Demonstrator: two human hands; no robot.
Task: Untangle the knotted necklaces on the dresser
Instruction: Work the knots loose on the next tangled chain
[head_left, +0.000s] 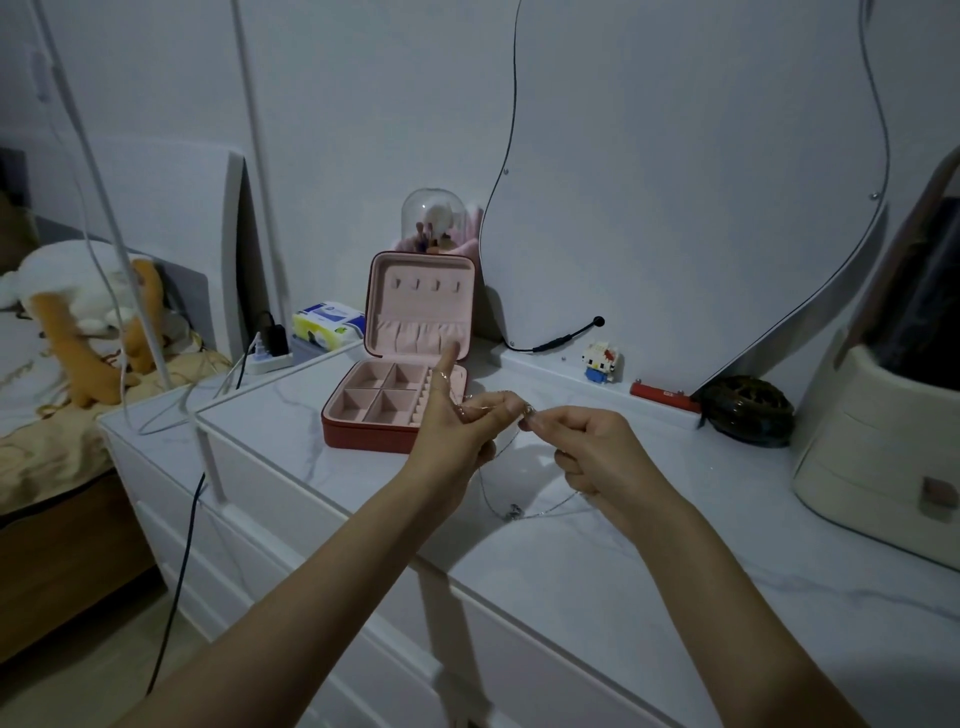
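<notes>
Dresser (597, 571) top: both hands' grip pinches necklaces (511, 512), prob. knotted.

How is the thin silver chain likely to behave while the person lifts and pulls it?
Probably floppy: the silver chain sags in a loop below the left hand and right hand. Likely light, since pinching fingers hold it up. It may snag, as it looks very fine.

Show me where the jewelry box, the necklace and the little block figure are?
Jewelry box (387, 402): head view, on its pink divided tray.
Necklace (511, 512): head view, on the pendant at the bottom of the hanging chain.
Block figure (601, 361): head view, on its body.
</notes>
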